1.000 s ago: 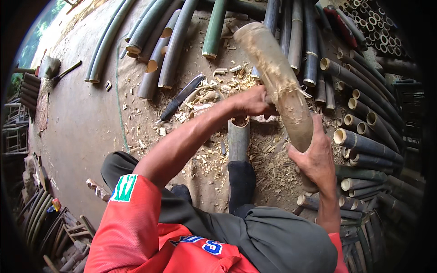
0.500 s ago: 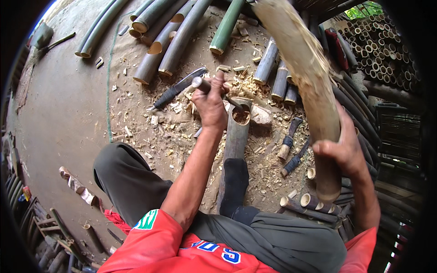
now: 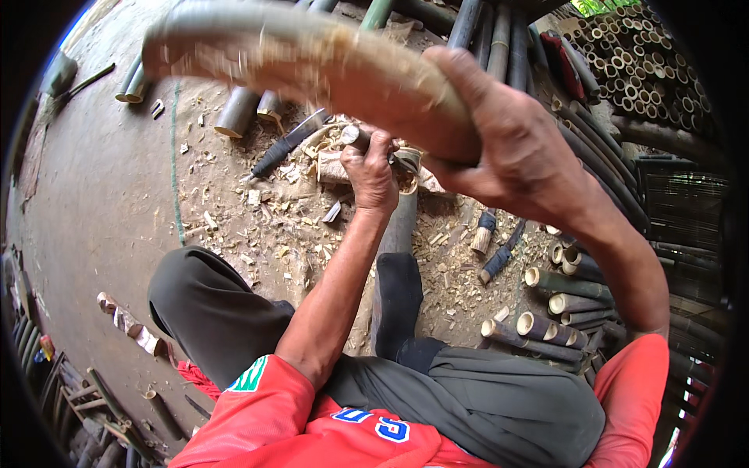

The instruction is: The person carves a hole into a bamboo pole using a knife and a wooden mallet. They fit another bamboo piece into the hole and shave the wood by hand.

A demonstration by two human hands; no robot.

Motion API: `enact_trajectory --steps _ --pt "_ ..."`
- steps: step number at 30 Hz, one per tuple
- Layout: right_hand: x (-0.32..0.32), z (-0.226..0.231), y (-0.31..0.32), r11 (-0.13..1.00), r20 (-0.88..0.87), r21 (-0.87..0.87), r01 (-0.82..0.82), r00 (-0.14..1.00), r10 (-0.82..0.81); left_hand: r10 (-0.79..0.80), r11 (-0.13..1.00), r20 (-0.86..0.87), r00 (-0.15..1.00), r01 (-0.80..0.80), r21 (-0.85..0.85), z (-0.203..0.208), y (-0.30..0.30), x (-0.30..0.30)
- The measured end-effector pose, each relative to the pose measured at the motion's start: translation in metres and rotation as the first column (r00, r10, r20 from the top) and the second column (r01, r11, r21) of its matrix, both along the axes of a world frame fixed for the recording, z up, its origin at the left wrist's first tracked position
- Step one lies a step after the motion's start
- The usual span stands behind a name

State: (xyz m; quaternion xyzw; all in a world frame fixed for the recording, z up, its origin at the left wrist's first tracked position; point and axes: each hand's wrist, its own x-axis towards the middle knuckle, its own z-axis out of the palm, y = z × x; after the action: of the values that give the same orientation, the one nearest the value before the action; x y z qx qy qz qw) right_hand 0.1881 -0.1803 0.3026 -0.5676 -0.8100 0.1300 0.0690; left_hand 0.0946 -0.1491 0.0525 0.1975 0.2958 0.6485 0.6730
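Observation:
My left hand (image 3: 370,178) is closed round a chisel (image 3: 356,138), whose butt end shows above the fist. Its blade end leans toward the open end of a bamboo tube (image 3: 399,222), partly hidden by the club above. My right hand (image 3: 507,136) grips the narrow end of a thick wooden club (image 3: 312,70), raised and blurred, spanning leftward over the chisel. A dark-socked foot (image 3: 398,292) rests on the bamboo tube. Beyond my left hand lies a knife (image 3: 289,146) with a dark wrapped handle. A short log piece (image 3: 331,167) sits beside the tube's end.
Two tools with wrapped handles, one (image 3: 484,232) and another (image 3: 503,257), lie right of the tube among scattered chips (image 3: 296,234). Cut bamboo pieces (image 3: 546,327) are heaped at the right. Stacked bamboo tubes (image 3: 636,62) fill the far right; more poles (image 3: 238,113) lie at the back.
My right hand has swung the club up and left, from upright at the right to lying across the view above the chisel. My left hand keeps the chisel at the tube.

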Motion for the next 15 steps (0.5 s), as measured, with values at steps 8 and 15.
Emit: enact_trajectory --steps 8,15 --pt "0.001 0.020 -0.006 0.998 0.253 0.031 -0.054 0.966 0.044 -0.194 0.977 -0.039 0.980 0.196 0.085 -0.003 -0.011 0.001" --pt "0.006 -0.010 -0.022 0.964 0.388 -0.218 0.153 0.920 -0.058 -0.284 0.947 -0.115 0.952 0.297 0.120 -0.015 -0.025 0.016"
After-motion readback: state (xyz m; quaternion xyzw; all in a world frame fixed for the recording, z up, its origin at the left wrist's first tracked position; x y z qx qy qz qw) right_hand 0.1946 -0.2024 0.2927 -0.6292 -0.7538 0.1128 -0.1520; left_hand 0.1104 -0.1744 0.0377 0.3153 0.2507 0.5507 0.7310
